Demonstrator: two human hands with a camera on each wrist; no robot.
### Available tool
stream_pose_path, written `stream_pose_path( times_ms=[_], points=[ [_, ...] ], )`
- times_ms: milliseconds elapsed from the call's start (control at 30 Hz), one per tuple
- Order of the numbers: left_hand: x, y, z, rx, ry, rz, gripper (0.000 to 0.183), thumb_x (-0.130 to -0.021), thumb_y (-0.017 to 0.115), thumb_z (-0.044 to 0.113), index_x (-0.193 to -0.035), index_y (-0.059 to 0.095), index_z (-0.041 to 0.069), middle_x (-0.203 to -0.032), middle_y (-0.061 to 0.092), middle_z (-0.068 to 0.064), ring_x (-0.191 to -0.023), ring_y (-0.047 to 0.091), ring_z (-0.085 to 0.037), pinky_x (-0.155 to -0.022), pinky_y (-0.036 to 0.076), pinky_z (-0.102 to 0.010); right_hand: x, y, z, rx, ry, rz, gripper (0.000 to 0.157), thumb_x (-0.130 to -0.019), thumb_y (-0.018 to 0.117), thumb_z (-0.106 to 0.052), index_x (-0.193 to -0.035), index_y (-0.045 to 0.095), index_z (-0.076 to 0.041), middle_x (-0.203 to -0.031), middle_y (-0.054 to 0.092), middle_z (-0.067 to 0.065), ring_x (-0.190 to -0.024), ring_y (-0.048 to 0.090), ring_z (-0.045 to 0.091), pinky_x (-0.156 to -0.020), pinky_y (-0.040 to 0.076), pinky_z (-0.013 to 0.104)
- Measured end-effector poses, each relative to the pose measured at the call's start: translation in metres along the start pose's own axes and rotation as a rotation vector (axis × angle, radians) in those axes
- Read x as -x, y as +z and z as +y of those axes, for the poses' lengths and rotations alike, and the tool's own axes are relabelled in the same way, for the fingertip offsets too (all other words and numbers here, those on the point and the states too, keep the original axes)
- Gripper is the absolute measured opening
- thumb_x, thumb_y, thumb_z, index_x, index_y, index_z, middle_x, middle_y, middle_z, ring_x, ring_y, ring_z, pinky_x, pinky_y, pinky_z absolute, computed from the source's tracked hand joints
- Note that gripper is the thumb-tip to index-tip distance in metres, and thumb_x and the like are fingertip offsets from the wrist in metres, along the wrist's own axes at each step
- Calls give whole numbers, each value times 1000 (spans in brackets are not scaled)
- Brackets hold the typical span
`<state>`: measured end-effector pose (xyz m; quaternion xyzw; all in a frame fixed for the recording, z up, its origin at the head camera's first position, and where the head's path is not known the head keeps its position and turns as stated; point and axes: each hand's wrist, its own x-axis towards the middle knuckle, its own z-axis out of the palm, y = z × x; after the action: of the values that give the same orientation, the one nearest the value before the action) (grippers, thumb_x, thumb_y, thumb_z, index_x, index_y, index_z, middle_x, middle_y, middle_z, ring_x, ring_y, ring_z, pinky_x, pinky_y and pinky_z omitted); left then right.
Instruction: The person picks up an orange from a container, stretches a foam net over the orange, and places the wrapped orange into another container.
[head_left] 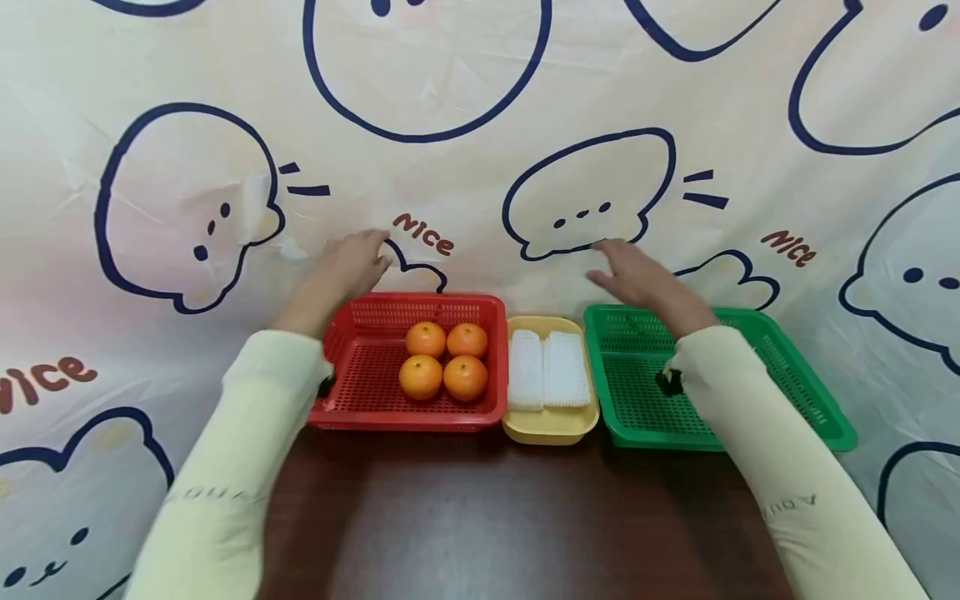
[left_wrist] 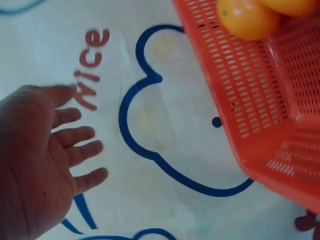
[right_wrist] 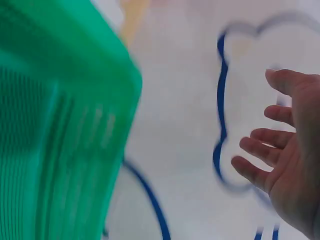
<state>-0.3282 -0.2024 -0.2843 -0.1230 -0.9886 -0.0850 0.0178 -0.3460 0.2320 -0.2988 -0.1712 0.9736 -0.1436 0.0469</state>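
Several oranges (head_left: 444, 362) sit grouped in the right half of a red basket (head_left: 360, 358). My left hand (head_left: 358, 265) hovers above that basket's back left rim, its fingers relaxed and holding nothing; the left wrist view shows the same hand (left_wrist: 42, 155) apart from the basket. Over the back of a green basket (head_left: 637, 392) hangs my right hand (head_left: 633, 271), also holding nothing. In the right wrist view the fingers of this hand (right_wrist: 287, 145) are spread loosely. Between the baskets stands a yellow tray (head_left: 551, 425) with white foam net sleeves (head_left: 566, 367) in it.
A dark brown table (head_left: 517, 517) extends in front of the baskets. Behind and beside them hangs a pale sheet (head_left: 465, 183) with blue cartoon outlines. The green basket's inside is partly hidden by my right arm, where a small dark thing shows by the cuff (head_left: 669, 382).
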Motion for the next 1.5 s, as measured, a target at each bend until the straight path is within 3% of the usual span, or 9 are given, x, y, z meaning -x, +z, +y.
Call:
stream_pose_path(
  times_ms=[133,300,367,467,600,733,1000,1233,1500],
  points=[
    [44,15,-5,37,87,34,45,-109,44,17,-148,45,-5,-147,52,-28,-137,48,-46,-115,39,-60,-5,36,-39,-107,-132,6,55,-107,55,-32,-151,42,-1,-156,42,21,-140,45,39,-114,42,56],
    [110,49,-10,130,105,-2,39,-109,49,19,-143,54,0,-140,60,-22,-133,54,-42,-111,42,-63,-1,86,-85,-217,-240,-52,54,-103,61,-38,-145,50,-6,-148,52,15,-134,52,35,-111,47,50],
    [133,61,-13,158,108,-23,38,-107,53,20,-142,56,3,-140,61,-20,-134,54,-41,-111,41,-64,-1,104,-101,-188,-287,-71,53,-102,64,-37,-142,53,-6,-143,55,14,-129,54,32,-110,48,48],
    [164,77,-22,166,112,-26,39,-104,60,19,-141,59,6,-139,63,-19,-133,55,-42,-110,41,-65,-3,127,-124,-50,-347,-94,52,-99,68,-34,-140,56,-5,-137,58,13,-123,56,27,-109,48,44],
    [190,95,-36,138,86,-3,42,-98,68,17,-138,63,7,-138,64,-18,-131,56,-43,-108,43,-66,-7,151,-144,136,-356,-123,55,-97,71,-31,-142,55,-4,-133,59,12,-117,57,24,-107,50,39],
    [200,105,-46,118,62,4,45,-96,71,18,-139,63,9,-137,65,-18,-129,57,-42,-106,45,-66,-13,166,-156,215,-300,-149,55,-95,74,-30,-141,55,-6,-129,57,11,-109,58,23,-101,53,37],
    [199,117,-50,97,64,53,41,-93,71,8,-134,68,12,-127,71,-13,-118,67,-36,-97,56,-55,-21,182,-164,289,-285,-122,53,-93,75,-26,-138,57,-6,-127,55,14,-106,58,24,-82,60,38],
    [198,117,-48,121,-2,30,41,-94,70,7,-134,68,13,-129,70,-15,-121,64,-41,-98,53,-60,-19,188,-163,346,-378,-74,51,-92,75,-21,-137,59,-3,-129,51,17,-115,54,29,-88,59,38],
    [197,121,-48,127,-23,41,48,-93,71,5,-140,64,14,-135,68,-16,-124,64,-41,-95,56,-55,-20,186,-163,265,-341,-164,54,-89,79,-21,-135,54,-8,-133,56,9,-119,57,22,-95,57,36]
  ],
)
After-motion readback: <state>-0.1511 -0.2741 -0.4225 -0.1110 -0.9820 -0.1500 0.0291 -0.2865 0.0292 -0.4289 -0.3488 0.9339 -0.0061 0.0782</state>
